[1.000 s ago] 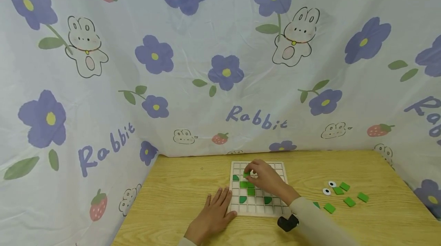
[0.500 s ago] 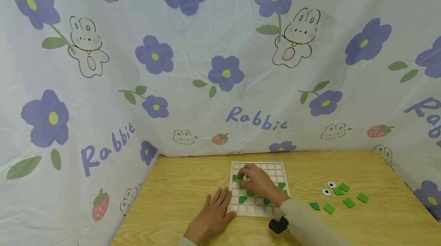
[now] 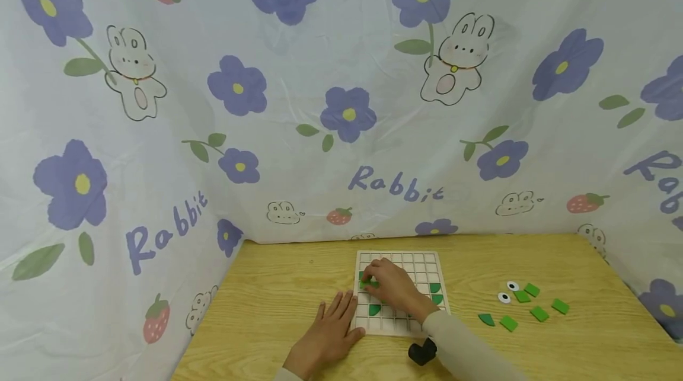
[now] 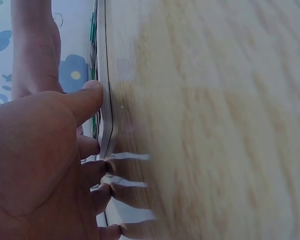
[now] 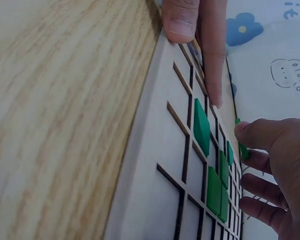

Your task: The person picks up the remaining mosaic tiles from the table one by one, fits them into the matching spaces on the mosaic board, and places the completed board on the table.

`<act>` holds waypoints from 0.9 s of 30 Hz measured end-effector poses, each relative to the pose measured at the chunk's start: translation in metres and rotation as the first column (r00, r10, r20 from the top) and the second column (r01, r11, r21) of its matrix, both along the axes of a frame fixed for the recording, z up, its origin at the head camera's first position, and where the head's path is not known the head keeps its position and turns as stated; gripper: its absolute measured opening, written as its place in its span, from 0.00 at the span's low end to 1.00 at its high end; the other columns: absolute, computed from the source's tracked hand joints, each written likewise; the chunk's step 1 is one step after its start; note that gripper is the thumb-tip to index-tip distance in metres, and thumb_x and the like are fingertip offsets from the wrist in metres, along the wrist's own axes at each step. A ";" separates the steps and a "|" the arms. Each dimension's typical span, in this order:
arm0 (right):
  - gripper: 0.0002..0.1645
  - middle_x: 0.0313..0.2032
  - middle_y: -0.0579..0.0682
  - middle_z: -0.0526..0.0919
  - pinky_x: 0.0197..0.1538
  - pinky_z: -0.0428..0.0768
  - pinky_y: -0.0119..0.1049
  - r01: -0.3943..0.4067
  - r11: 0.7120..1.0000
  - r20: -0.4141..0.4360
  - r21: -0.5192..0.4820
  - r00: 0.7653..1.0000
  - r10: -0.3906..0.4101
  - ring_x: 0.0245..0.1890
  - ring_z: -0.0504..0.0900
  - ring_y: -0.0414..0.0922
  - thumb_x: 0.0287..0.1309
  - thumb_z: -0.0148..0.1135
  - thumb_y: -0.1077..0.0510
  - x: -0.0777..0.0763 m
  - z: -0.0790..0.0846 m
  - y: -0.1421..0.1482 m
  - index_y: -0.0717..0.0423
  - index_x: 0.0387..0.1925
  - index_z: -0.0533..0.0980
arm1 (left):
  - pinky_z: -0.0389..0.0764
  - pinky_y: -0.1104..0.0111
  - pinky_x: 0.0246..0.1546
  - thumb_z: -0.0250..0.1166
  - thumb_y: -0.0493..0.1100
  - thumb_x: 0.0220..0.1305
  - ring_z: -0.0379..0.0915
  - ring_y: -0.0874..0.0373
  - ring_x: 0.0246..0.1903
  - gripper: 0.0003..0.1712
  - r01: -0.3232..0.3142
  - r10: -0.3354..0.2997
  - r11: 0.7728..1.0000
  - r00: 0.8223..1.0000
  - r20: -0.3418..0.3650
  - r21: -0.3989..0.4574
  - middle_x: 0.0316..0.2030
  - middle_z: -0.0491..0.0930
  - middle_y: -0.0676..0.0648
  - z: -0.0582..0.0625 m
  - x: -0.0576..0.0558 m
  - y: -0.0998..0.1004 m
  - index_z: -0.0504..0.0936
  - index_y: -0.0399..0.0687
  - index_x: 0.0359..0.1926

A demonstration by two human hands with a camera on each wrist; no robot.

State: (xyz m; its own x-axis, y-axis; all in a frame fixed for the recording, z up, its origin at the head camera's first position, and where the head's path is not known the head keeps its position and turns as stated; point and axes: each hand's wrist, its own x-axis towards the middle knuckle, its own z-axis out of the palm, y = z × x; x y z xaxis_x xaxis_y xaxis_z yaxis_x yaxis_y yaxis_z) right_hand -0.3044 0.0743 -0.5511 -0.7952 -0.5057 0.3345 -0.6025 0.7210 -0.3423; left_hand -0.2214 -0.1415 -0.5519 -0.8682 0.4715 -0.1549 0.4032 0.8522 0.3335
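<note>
A pale grid board (image 3: 392, 330) lies on the wooden table. My right hand (image 3: 396, 289) is over its left part, pinching a green square tile (image 5: 243, 151) between thumb and fingers; in the right wrist view the tile stands tilted just off the grid. My left hand (image 3: 326, 333) rests flat beside the board, its fingertips and thumb touching the left edge. Dark green quarter-round tiles (image 3: 374, 310) sit in some cells, one pair (image 3: 435, 288) at the right side. Other green square tiles (image 5: 214, 192) lie in the grid, mostly hidden by my right hand in the head view.
Right of the board lie several loose green square tiles (image 3: 539, 313), a dark green quarter-round tile (image 3: 487, 320) and two round white eye pieces (image 3: 504, 298) with black centres. A printed rabbit-and-flower cloth (image 3: 299, 167) hangs behind and beside the table. A black device (image 3: 423, 351) is by my right wrist.
My right hand has moved left and slightly nearer over the board with the green square tile, towards the left column. My left hand stays in place.
</note>
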 end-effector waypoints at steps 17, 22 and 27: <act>0.07 0.45 0.41 0.86 0.45 0.85 0.37 0.041 0.997 -0.058 0.067 0.998 -0.037 0.45 0.82 0.41 0.65 0.77 0.49 0.001 -0.015 -0.007 0.43 0.41 0.87 | 0.51 0.32 0.79 0.51 0.65 0.82 0.43 0.38 0.85 0.46 0.007 -0.007 1.000 1.000 -0.007 -0.005 0.86 0.48 0.41 0.002 0.001 0.001 0.53 0.43 0.86; 0.06 0.45 0.42 0.84 0.42 0.84 0.34 0.036 0.997 -0.081 0.067 0.996 -0.031 0.43 0.81 0.41 0.64 0.77 0.50 0.001 -0.015 -0.007 0.43 0.41 0.88 | 0.51 0.32 0.79 0.51 0.65 0.82 0.43 0.39 0.85 0.46 0.005 -0.005 1.000 1.000 -0.008 -0.014 0.86 0.48 0.41 0.001 0.001 0.001 0.53 0.43 0.86; 0.05 0.44 0.42 0.84 0.42 0.84 0.34 0.008 0.996 -0.088 0.083 0.996 -0.001 0.42 0.80 0.41 0.67 0.75 0.52 0.001 -0.015 -0.008 0.45 0.43 0.89 | 0.51 0.32 0.79 0.51 0.65 0.82 0.43 0.39 0.85 0.46 0.006 -0.006 1.000 1.000 -0.010 -0.019 0.86 0.48 0.41 0.000 0.000 0.000 0.53 0.43 0.86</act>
State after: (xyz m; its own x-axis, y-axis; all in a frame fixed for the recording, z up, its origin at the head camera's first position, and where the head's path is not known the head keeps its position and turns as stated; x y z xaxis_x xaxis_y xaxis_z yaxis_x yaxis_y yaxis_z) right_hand -0.3037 0.0664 -0.5660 -0.7671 -0.5312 0.3597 -0.6241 0.7476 -0.2271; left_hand -0.2219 -0.1416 -0.5519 -0.8670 0.4736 -0.1553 0.4115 0.8560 0.3131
